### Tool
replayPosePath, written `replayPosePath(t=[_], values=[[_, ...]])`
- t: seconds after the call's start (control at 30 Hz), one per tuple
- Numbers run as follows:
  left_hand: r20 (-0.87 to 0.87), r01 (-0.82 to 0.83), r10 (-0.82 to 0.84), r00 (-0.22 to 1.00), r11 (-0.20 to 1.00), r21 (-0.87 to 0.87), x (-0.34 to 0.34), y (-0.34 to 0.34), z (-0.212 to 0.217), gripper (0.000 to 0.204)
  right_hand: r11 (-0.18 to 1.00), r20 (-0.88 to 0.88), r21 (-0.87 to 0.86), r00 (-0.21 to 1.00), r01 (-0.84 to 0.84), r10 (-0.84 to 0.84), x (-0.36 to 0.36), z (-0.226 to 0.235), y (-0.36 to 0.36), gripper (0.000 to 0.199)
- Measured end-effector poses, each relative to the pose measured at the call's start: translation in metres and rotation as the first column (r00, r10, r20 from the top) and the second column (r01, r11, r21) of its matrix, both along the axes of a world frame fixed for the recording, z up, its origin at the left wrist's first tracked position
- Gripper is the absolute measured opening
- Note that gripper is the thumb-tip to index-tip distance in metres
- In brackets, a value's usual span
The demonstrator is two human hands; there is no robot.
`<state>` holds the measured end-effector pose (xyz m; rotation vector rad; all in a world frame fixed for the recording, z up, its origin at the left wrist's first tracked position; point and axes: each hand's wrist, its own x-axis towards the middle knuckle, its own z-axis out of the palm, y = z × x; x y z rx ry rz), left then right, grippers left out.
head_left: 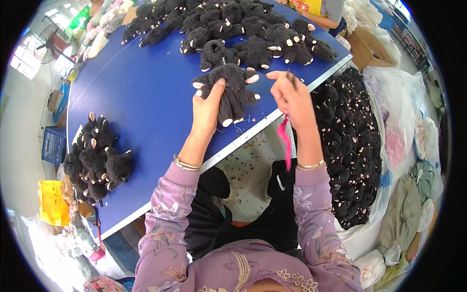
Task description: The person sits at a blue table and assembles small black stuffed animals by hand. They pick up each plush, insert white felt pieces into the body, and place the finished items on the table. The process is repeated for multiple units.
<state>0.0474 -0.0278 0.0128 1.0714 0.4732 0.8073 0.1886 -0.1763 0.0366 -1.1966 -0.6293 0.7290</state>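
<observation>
Near the left edge of the blue tabletop [146, 97] sits a small heap of black plush toys [97, 158], their pale ear and paw tips showing, and just off that edge a yellow bag [52, 202] hangs lower down beside a blue crate [53, 145]. Moving right, the left hand [208, 108] reaches in over the near edge of the tabletop, a thin bangle [186, 164] at its wrist, and it grips one black plush toy [231, 92] from below, thumb pressed on the toy's upper side, so the toy is lifted a little over the tabletop close to that near edge. Behind it, along the far edge, a long pile of the same dark toys [233, 29] stretches across (some touching, some tumbled over one another). The right hand [292, 97] is raised just beside the held toy, its fingers pinched together on something thin and dark that is too small to make out, and a pink tassel [286, 141] dangles below the palm toward the wrist, which also wears a bangle [310, 166]. Past the right corner of the tabletop a big clear bag packed with more black toys [355, 146] stands on the floor, with pale cloth bundles [413, 194] beyond it. Another person's yellow apron [307, 7] shows at the far edge.
</observation>
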Motion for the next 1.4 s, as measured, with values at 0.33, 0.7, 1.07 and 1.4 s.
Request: replayPosePath(t=[0.33,0.7,1.07,1.4], values=[[0.069,0.137,-0.153,0.986,0.971,0.193,-0.005,0.01,-0.013,0.031,0.964,0.086,-0.154,0.974,0.219,-0.207,0.0,-0.011,-0.002,0.05],[-0.413,0.377,0.634,0.654,0.2,0.904,0.014,0.044,-0.028,0.047,0.996,0.139,-0.031,0.987,0.083,-0.078,-0.001,-0.039,0.034,0.021],[-0.138,0.131,0.677,0.723,0.062,0.989,0.037,0.054,-0.011,0.044,0.976,0.126,0.094,0.971,0.194,-0.205,-0.006,-0.05,0.047,0.018],[-0.514,0.246,0.583,0.629,0.478,0.843,0.043,0.07,-0.008,0.04,0.972,0.113,0.149,0.973,0.184,-0.201,-0.003,-0.055,0.044,0.018]])
